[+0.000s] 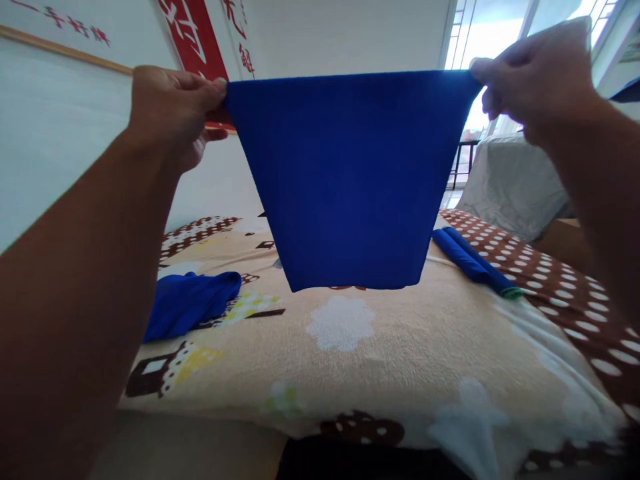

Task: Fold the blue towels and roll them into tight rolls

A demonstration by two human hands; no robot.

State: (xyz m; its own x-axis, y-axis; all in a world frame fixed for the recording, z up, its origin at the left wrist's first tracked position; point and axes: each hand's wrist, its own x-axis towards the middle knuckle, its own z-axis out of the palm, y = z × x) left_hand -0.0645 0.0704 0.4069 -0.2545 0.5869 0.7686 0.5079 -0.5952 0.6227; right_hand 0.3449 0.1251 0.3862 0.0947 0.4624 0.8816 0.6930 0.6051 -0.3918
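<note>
A blue cloth [345, 180] hangs stretched out in the air in front of me, its top edge pulled straight. My left hand [175, 110] pinches its upper left corner between thumb and finger, with the other fingers partly showing behind. At the upper right corner, my right hand [540, 80] is closed on the fabric. The cloth's lower edge hangs free above the bed. A crumpled blue cloth [193, 303] lies on the blanket at the left, beyond my left forearm. To the right rest rolled blue cloths [470, 260], one with a green end.
The bed is covered by a beige patterned blanket [400, 360], with brown polka-dot fabric [560, 280] along the right side. A grey-covered object [515, 180] stands beyond it near the bright window [485, 40]. Red banners with writing [195, 33] hang on the wall behind.
</note>
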